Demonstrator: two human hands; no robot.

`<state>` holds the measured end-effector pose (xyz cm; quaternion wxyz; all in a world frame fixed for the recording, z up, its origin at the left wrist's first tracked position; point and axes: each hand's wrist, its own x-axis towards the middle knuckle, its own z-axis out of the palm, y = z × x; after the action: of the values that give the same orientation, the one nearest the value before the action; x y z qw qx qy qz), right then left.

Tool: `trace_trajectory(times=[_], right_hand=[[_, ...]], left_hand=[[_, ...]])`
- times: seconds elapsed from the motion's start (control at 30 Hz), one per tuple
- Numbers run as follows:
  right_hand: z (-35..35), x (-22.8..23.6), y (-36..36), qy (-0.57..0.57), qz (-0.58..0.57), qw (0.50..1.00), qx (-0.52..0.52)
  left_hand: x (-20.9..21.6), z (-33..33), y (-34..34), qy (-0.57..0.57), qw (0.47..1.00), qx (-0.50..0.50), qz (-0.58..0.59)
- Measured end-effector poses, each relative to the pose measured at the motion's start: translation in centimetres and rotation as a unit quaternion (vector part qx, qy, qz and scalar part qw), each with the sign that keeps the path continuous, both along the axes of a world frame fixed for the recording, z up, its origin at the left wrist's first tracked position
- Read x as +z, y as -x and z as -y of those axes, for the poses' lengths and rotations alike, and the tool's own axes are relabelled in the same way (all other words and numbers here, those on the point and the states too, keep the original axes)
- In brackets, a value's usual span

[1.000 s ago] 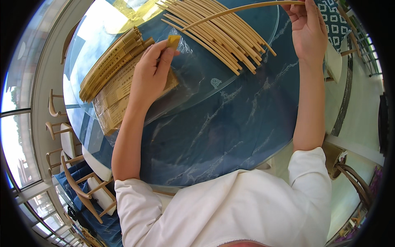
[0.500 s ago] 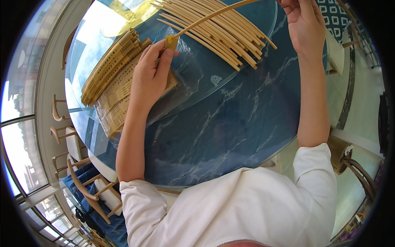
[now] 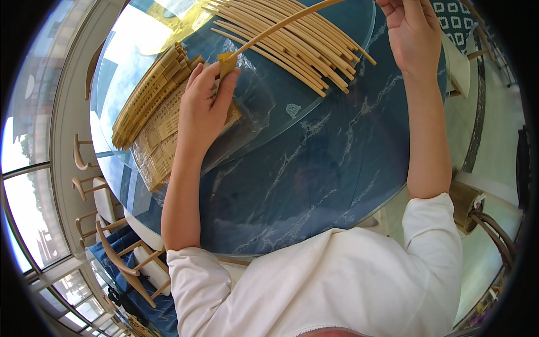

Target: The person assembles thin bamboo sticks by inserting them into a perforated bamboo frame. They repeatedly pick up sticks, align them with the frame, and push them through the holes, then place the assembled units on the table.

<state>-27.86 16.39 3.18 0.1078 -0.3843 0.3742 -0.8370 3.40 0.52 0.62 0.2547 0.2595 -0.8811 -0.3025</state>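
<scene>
My left hand (image 3: 203,104) pinches a yellow-brown paper chopstick sleeve (image 3: 227,63) between thumb and fingers. The lower tip of a light wooden chopstick (image 3: 281,23) is at the sleeve's upper mouth; how far it goes in, I cannot tell. From there the stick slants up to the right and leaves the picture at the top. My right hand (image 3: 414,39) is at the upper right, fingers bent toward the stick's far end, fingertips cut off by the edge. Beneath my left hand lie a stack of printed sleeves (image 3: 150,92) and a clear plastic bag (image 3: 160,137) with more sleeves.
Many loose chopsticks (image 3: 306,50) lie side by side on a round glass turntable. A yellow translucent wrapper (image 3: 185,22) is behind the sleeves. The table (image 3: 292,185) has a dark blue marbled top. Wooden chairs (image 3: 126,261) stand at the left, a brown bag (image 3: 466,208) at the right.
The sleeve in my left hand has shifted slightly left and down, and its mouth looks wider. The chopstick has moved a little left with it. My right hand has barely moved.
</scene>
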Motion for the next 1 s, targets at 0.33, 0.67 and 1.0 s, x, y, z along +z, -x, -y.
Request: trace_trajectory(times=[0.33, 0.67, 1.0], right_hand=[[-0.2, 0.2, 0.1, 0.022, -0.035, 0.999, 0.006], [-0.6, 0.8, 0.2, 0.019, -0.084, 0.996, 0.013], [-0.7, 1.3, 0.0, 0.062, -0.118, 0.991, 0.021]], left_hand=[[-0.4, -0.1, 0.1, -0.025, 0.999, 0.000, -0.037], [-0.2, -0.1, 0.1, 0.083, 0.996, -0.015, -0.016], [0.4, -0.1, 0.0, 0.120, 0.991, -0.036, 0.049]])
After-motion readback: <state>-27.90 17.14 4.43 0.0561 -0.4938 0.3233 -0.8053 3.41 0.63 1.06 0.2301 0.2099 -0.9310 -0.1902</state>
